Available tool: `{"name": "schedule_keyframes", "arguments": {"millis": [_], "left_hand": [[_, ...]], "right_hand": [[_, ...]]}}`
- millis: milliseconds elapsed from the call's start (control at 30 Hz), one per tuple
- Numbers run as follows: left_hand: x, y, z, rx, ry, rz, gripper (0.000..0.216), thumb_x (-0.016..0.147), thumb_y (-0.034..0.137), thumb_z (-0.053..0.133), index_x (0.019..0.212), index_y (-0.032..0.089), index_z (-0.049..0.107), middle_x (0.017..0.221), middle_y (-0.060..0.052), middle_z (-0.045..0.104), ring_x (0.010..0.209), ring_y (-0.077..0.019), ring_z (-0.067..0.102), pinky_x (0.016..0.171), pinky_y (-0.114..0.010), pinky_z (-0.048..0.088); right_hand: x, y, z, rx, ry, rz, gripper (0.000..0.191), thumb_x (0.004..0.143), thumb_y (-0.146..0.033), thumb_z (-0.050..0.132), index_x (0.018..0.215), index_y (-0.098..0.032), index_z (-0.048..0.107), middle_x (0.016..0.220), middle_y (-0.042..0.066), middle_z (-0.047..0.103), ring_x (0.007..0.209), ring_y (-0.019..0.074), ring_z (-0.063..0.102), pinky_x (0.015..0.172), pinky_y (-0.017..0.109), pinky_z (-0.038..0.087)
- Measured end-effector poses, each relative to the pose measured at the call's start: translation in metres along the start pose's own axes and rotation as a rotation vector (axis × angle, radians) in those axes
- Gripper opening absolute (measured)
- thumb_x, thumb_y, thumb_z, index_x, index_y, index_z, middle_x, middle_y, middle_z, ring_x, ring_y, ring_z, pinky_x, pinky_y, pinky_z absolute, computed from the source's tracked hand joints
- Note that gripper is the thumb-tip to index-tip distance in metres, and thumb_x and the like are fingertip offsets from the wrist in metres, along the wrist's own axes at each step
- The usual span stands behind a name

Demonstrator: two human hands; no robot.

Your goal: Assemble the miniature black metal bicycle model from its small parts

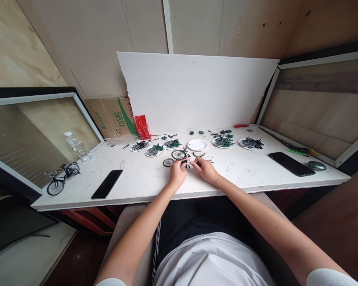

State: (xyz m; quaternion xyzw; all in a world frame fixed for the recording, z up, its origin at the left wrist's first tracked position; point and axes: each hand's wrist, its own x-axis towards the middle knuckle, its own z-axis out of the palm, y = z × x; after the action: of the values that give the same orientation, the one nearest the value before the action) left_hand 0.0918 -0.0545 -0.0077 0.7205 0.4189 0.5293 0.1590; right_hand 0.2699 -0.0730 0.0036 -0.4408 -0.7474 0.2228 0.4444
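My left hand (pixel 178 174) is closed in a pinch on a small black bicycle part (pixel 185 162) near the middle of the white table. Close beside it, my right hand (pixel 205 170) has thumb and fingers pressed together; whatever they grip is too small to name. Just beyond my hands lies a black model bicycle frame with a spoked wheel (pixel 178 154). A loose spoked wheel (pixel 168 162) rests left of my left hand. A curved black piece (pixel 199 154) lies behind my right hand.
An empty white plate (pixel 197 145) stands behind my hands, flanked by plates of black parts (pixel 251 143) and green parts (pixel 155 150). A finished model bicycle (pixel 62 177), a water bottle (pixel 78 146) and a phone (pixel 107 184) are left; another phone (pixel 291 163) and a mouse (pixel 316 165) are right.
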Motion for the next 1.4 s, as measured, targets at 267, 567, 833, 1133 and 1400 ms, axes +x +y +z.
{"name": "schedule_keyframes", "arguments": {"millis": [267, 567, 833, 1133, 1400], "left_hand": [[0.0, -0.001, 0.001, -0.008, -0.003, 0.005, 0.033, 0.091, 0.002, 0.053, 0.111, 0.017, 0.075, 0.114, -0.012, 0.078, 0.11, -0.0265, 0.073, 0.101, -0.044, 0.058], [0.0, -0.007, 0.005, 0.01, 0.024, -0.023, 0.032, 0.091, 0.005, 0.055, 0.116, 0.017, 0.072, 0.118, -0.014, 0.076, 0.114, -0.028, 0.072, 0.103, -0.045, 0.056], [0.001, -0.006, 0.003, 0.049, 0.021, -0.032, 0.034, 0.091, 0.008, 0.054, 0.118, 0.016, 0.073, 0.117, -0.014, 0.077, 0.115, -0.0286, 0.071, 0.104, -0.046, 0.055], [0.001, -0.008, 0.003, 0.028, 0.006, -0.032, 0.032, 0.091, 0.007, 0.056, 0.116, 0.015, 0.074, 0.114, -0.015, 0.077, 0.112, -0.0288, 0.072, 0.103, -0.045, 0.055], [0.001, -0.011, 0.004, 0.041, 0.002, -0.055, 0.029, 0.091, 0.01, 0.058, 0.115, 0.014, 0.074, 0.111, -0.016, 0.078, 0.11, -0.0286, 0.073, 0.103, -0.045, 0.055]], "right_hand": [[0.002, 0.005, 0.002, -0.066, 0.029, -0.027, 0.042, 0.101, -0.056, 0.047, 0.076, -0.022, 0.05, 0.058, -0.002, 0.053, 0.057, 0.0162, 0.048, 0.061, 0.028, 0.035], [0.0, 0.009, 0.006, -0.045, 0.019, -0.079, 0.022, 0.101, -0.046, 0.049, 0.098, -0.024, 0.046, 0.085, 0.002, 0.066, 0.069, 0.0189, 0.058, 0.066, 0.03, 0.043], [0.001, 0.008, 0.005, 0.031, 0.009, -0.126, 0.025, 0.101, -0.048, 0.047, 0.096, -0.023, 0.048, 0.091, 0.005, 0.067, 0.074, 0.0197, 0.06, 0.068, 0.031, 0.045], [0.0, 0.003, 0.002, 0.038, 0.008, -0.021, 0.035, 0.099, -0.058, 0.049, 0.093, -0.024, 0.051, 0.074, 0.002, 0.063, 0.067, 0.0204, 0.059, 0.063, 0.03, 0.043], [0.0, 0.003, 0.002, 0.034, 0.017, 0.02, 0.034, 0.098, -0.057, 0.051, 0.091, -0.024, 0.05, 0.067, -0.001, 0.06, 0.064, 0.02, 0.059, 0.062, 0.029, 0.042]]}}
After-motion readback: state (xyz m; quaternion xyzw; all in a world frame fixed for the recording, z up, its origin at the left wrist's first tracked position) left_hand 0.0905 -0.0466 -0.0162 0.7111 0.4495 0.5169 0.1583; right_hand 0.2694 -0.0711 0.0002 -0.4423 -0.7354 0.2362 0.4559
